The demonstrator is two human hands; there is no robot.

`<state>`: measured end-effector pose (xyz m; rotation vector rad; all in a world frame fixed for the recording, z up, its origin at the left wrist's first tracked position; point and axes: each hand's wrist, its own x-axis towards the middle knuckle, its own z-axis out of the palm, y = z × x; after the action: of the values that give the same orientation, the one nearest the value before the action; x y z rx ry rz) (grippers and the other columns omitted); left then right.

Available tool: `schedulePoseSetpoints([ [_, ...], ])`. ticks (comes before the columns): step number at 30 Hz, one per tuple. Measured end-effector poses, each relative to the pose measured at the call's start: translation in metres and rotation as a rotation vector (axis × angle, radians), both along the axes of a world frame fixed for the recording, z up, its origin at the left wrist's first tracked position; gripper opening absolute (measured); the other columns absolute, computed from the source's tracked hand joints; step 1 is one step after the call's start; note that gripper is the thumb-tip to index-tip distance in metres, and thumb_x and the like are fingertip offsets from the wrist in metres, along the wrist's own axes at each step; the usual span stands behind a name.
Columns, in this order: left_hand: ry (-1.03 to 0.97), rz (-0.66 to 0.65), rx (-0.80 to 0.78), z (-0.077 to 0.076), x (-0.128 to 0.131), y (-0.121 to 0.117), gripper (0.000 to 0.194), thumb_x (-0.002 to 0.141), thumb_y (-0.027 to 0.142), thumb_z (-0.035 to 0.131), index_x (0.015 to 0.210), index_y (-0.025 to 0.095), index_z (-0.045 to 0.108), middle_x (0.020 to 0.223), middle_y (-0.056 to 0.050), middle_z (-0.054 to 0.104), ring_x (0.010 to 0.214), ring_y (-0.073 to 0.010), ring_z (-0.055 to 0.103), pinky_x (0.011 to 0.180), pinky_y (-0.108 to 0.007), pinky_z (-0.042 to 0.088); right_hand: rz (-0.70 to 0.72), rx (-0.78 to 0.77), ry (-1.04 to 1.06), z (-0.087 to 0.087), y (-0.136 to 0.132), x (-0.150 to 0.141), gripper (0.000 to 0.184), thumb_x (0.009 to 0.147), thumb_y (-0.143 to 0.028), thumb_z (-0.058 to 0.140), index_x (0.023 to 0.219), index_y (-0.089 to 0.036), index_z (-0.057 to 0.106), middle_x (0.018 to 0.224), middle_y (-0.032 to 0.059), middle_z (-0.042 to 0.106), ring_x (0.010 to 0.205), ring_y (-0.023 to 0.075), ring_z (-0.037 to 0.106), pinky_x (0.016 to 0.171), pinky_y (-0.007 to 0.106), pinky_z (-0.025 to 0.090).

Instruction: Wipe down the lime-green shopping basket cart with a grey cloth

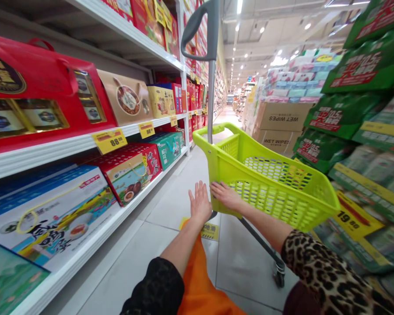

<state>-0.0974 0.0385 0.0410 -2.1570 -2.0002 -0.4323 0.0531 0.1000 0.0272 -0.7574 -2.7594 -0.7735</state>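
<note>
A lime-green plastic shopping basket on wheels (236, 146) stands tilted in the aisle in front of me, with a grey pull handle (211, 52) rising from it. My right hand (226, 195) lies flat against the basket's near side, fingers spread. My left hand (199, 203) is held up just left of the basket, fingers stretched out and holding nothing. The basket looks empty.
White shelves on the left hold gift boxes: a large red one (36, 92), a brown one (126, 101) and a blue-white one (49, 214), with yellow price tags (109, 140). Green packs (354, 109) and wet-wipes cartons (284, 118) are stacked right. The tiled aisle (170, 205) runs ahead.
</note>
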Motion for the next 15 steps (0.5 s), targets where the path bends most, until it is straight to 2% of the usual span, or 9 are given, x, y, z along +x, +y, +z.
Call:
schedulePoseSetpoints([
  [2, -0.010, 0.005, 0.005, 0.003, 0.005, 0.003, 0.074, 0.072, 0.020, 0.044, 0.139, 0.007, 0.018, 0.149, -0.011, 0.009, 0.137, -0.0247, 0.006, 0.109, -0.052, 0.011, -0.026, 0.114, 0.125, 0.036, 0.003, 0.009, 0.044, 0.082, -0.007, 0.038, 0.125, -0.013, 0.048, 0.136, 0.0100, 0.042, 0.129, 0.0230, 0.030, 0.103, 0.046, 0.030],
  [4, -0.015, 0.001, 0.013, 0.006, 0.012, 0.005, 0.073, 0.072, 0.019, 0.043, 0.139, 0.006, 0.018, 0.149, -0.012, 0.009, 0.137, -0.0245, 0.007, 0.108, -0.052, 0.011, -0.124, 0.219, 0.275, 0.071, 0.008, 0.019, 0.046, 0.084, -0.006, 0.035, 0.129, -0.012, 0.043, 0.139, 0.0108, 0.036, 0.132, 0.0245, 0.024, 0.105, 0.049, 0.025],
  [6, -0.013, -0.014, 0.022, 0.007, 0.020, 0.007, 0.071, 0.073, 0.018, 0.040, 0.139, 0.006, 0.019, 0.149, -0.012, 0.010, 0.137, -0.0245, 0.007, 0.108, -0.052, 0.011, -0.172, 0.257, 0.336, 0.090, 0.012, 0.027, 0.045, 0.084, -0.006, 0.034, 0.128, -0.011, 0.043, 0.139, 0.0119, 0.037, 0.132, 0.0249, 0.023, 0.105, 0.049, 0.024],
  [7, -0.010, -0.025, 0.025, 0.007, 0.024, 0.007, 0.070, 0.073, 0.017, 0.039, 0.138, 0.005, 0.019, 0.149, -0.012, 0.010, 0.137, -0.0245, 0.008, 0.108, -0.052, 0.011, -0.177, 0.253, 0.333, 0.091, 0.013, 0.031, 0.044, 0.084, -0.006, 0.035, 0.127, -0.011, 0.045, 0.138, 0.0125, 0.038, 0.132, 0.0248, 0.024, 0.105, 0.048, 0.024],
  [9, 0.004, -0.053, 0.030, 0.005, 0.032, 0.005, 0.069, 0.073, 0.018, 0.039, 0.138, 0.005, 0.020, 0.148, -0.013, 0.011, 0.137, -0.0244, 0.008, 0.108, -0.053, 0.010, -0.167, 0.216, 0.284, 0.072, 0.011, 0.037, 0.042, 0.084, -0.007, 0.037, 0.124, -0.010, 0.048, 0.135, 0.0135, 0.041, 0.131, 0.0242, 0.027, 0.105, 0.047, 0.026],
  [13, 0.056, -0.109, 0.033, -0.004, 0.044, -0.004, 0.069, 0.074, 0.020, 0.039, 0.139, 0.007, 0.019, 0.148, -0.013, 0.012, 0.137, -0.0244, 0.007, 0.108, -0.052, 0.010, -0.137, 0.105, 0.146, -0.005, -0.004, 0.049, 0.041, 0.080, -0.009, 0.044, 0.120, -0.008, 0.052, 0.132, 0.0150, 0.045, 0.127, 0.0258, 0.034, 0.103, 0.046, 0.029],
  [15, 0.079, -0.139, 0.027, -0.009, 0.047, -0.008, 0.068, 0.075, 0.021, 0.038, 0.139, 0.007, 0.019, 0.148, -0.013, 0.013, 0.137, -0.0249, 0.007, 0.108, -0.053, 0.011, -0.118, 0.070, 0.090, -0.037, -0.014, 0.058, 0.038, 0.079, -0.010, 0.046, 0.116, -0.007, 0.055, 0.128, 0.0153, 0.050, 0.124, 0.0265, 0.039, 0.101, 0.046, 0.032],
])
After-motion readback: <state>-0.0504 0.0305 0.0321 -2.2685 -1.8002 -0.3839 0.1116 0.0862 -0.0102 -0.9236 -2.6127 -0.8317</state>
